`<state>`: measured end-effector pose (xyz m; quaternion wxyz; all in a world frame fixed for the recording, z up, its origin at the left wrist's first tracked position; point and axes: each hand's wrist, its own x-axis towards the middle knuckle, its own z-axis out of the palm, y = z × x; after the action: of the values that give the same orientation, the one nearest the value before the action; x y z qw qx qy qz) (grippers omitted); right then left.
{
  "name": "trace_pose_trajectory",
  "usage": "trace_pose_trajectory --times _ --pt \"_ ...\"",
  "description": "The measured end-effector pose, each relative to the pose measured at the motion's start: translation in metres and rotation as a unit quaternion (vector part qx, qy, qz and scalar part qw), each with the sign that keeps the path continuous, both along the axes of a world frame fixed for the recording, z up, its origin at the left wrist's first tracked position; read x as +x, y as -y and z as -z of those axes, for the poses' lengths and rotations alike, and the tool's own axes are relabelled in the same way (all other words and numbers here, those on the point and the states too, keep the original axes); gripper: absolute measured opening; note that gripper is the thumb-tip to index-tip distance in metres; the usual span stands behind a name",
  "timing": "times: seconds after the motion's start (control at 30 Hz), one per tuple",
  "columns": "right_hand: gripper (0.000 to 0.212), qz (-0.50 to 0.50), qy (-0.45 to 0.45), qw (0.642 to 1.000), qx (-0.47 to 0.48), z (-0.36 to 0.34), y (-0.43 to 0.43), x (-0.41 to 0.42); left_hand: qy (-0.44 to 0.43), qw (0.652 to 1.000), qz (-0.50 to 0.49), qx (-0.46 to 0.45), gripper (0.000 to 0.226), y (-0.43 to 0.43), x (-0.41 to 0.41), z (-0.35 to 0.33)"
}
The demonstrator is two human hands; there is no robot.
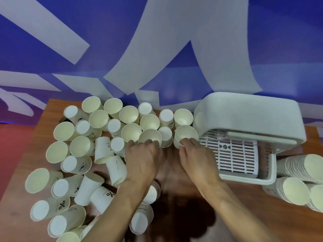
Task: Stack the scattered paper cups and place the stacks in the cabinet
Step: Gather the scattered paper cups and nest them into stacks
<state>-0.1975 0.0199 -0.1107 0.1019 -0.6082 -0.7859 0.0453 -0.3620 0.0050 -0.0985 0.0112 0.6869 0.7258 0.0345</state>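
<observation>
Paper cups crowd the tabletop, and we have one under each hand: the left hand curls over the rim of an upright cup, the right hand pinches the rim of its neighbour. Both stand mouth-up, side by side, just ahead. The cabinet gapes open to our right, nearer the right hand.

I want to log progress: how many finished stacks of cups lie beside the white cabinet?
3, all lying sideways right of the cabinet: the far stack, the near stack, and the edge stack at the picture's right border. More may be cut off there.
</observation>
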Motion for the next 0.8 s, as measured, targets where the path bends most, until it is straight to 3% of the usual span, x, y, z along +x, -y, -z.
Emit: trace_pose_trajectory --times 0.07,0.17,0.33,0.6,0.8 --pt "0.002 -0.016 -0.049 0.998 0.026 -0.011 0.007 0.008 -0.008 1.0 0.004 0.03 0.038 0.006 0.008 -0.012" --pt "0.009 -0.028 -0.079 0.994 0.076 -0.026 0.018 0.023 -0.027 0.998 0.018 0.056 0.028 0.017 0.025 -0.029" --pt "0.008 -0.046 -0.124 0.983 0.13 -0.051 0.049 0.068 -0.02 0.997 0.032 0.064 0.029 0.045 0.066 -0.062" --pt "0.01 -0.024 -0.197 0.973 0.115 -0.077 0.102 0.188 0.025 0.993 0.09 0.073 0.023 0.088 0.177 -0.102" --pt "0.011 0.079 -0.26 0.959 0.076 -0.066 0.147 0.302 0.075 0.975 0.181 0.109 0.02 0.095 0.269 -0.096"
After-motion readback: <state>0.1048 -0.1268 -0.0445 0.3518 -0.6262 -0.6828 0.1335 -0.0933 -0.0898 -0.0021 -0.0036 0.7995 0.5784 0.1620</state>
